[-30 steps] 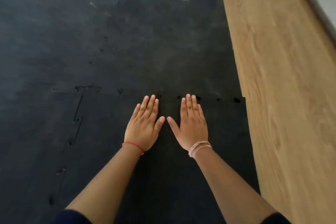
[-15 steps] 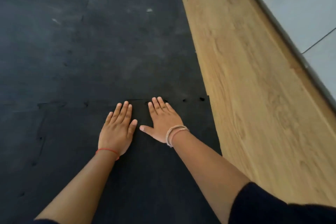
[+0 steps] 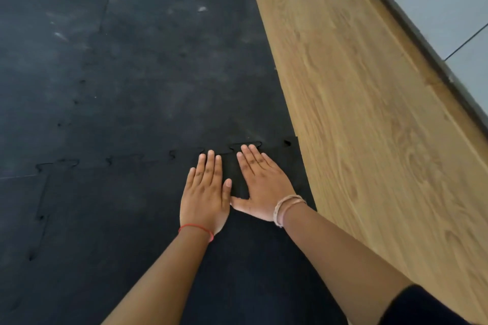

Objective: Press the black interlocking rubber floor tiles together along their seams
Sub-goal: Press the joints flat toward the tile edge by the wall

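Note:
Black interlocking rubber tiles cover the floor. The near tile [image 3: 132, 232] meets the far tile [image 3: 158, 74] along a jigsaw seam [image 3: 245, 144] that runs left to right, with small gaps showing at the tabs. My left hand [image 3: 204, 192] lies flat, palm down, on the near tile just below the seam. Beside it my right hand [image 3: 261, 185] is also flat, its fingertips reaching the seam's tab. The two thumbs nearly touch. Neither hand holds anything. A second seam [image 3: 42, 208] runs towards me at the left.
Bare wooden floor [image 3: 369, 113] borders the tiles on the right, meeting them at a straight edge. A grey wall with a metal skirting strip [image 3: 422, 42] runs along the far right. Pale scuff marks [image 3: 202, 9] dot the far tile.
Both hands have shifted rightwards along the seam, closer to the tiles' edge at the wooden floor, and stay flat on the near tile. The view has swung with them.

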The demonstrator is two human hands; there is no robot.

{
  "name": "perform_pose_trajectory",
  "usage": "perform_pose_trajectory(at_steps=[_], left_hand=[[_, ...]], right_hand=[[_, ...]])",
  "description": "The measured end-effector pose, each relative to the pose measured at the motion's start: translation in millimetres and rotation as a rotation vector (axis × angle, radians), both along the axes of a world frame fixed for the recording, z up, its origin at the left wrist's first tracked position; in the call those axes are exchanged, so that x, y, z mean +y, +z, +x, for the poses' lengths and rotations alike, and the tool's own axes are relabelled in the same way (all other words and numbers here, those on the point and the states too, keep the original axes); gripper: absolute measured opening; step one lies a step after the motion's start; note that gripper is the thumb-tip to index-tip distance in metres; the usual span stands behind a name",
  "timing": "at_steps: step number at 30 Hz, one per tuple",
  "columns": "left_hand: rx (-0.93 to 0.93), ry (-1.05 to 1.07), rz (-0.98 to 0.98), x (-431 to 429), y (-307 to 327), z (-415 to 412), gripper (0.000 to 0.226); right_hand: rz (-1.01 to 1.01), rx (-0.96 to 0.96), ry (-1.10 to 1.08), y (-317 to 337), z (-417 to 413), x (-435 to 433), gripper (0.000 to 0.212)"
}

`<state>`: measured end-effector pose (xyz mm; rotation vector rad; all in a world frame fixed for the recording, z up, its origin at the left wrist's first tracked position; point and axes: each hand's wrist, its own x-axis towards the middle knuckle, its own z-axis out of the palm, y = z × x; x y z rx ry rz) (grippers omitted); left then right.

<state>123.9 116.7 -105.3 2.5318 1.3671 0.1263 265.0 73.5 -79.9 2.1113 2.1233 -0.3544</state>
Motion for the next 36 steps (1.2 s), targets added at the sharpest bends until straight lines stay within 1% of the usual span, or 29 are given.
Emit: perform_pose_trajectory(at_steps=[3,5,6,7,8,9,10,11,12,13,14,18,19,22,25,29,31,32,35,36], left_hand=[[0.018,0.004,-0.031,0,4,2,0.065],[0.029,0.009,-0.04,-2,6,0,0.068],[0.032,0.013,-0.037,-2,6,-1,0.069],[0.034,0.013,-0.031,-1,6,-1,0.069],[0.037,0.011,-0.027,-2,5,-1,0.069],[0.029,0.013,-0.025,-2,4,0,0.068],[0.009,0.012,-0.02,-2,4,4,0.068],[-0.012,-0.01,-0.016,-4,4,10,0.067],[-0.029,-0.057,-0.01,-6,5,18,0.067],[-0.03,-0.115,-0.008,-10,7,26,0.066],[-0.024,-0.162,-0.015,-14,7,34,0.066],[-0.055,-0.172,-0.02,-12,2,52,0.072],[-0.051,-0.176,-0.018,-11,1,51,0.069],[-0.032,-0.177,-0.027,-11,4,52,0.061],[0.0,-0.176,-0.044,-11,7,51,0.061],[0.004,-0.202,-0.086,-6,7,53,0.063],[-0.012,-0.22,-0.091,-2,7,42,0.064],[-0.018,-0.199,-0.074,2,5,30,0.065],[-0.044,0.001,-0.024,8,0,-23,0.07],[-0.033,0.021,-0.006,10,-1,-36,0.07]], right_hand=[[-0.159,-0.053,0.066,25,17,33,0.079],[-0.255,-0.039,0.125,38,32,44,0.069],[-0.252,-0.017,0.146,35,37,38,0.068],[-0.206,-0.006,0.148,26,38,25,0.069],[-0.116,0.002,0.103,14,34,6,0.071],[0.016,0.017,-0.018,1,28,-15,0.074],[0.107,0.024,-0.197,-9,22,-32,0.08],[0.156,0.041,-0.367,-16,18,-42,0.085],[0.164,0.064,-0.489,-20,16,-46,0.089],[0.157,0.071,-0.551,-20,17,-45,0.091],[0.154,0.062,-0.568,-20,19,-43,0.091],[0.13,0.017,-0.46,-20,34,-30,0.093],[0.12,0.02,-0.449,-20,37,-29,0.096],[0.119,0.055,-0.452,-21,40,-27,0.097],[0.102,0.056,-0.447,-21,40,-26,0.099],[0.094,-0.001,-0.451,-18,40,-25,0.108],[0.098,-0.02,-0.451,-19,27,-25,0.098],[0.118,-0.001,-0.435,-20,15,-26,0.092],[0.161,0.025,-0.41,-25,-26,-27,0.086],[0.166,0.013,-0.428,-26,-33,-26,0.086]])
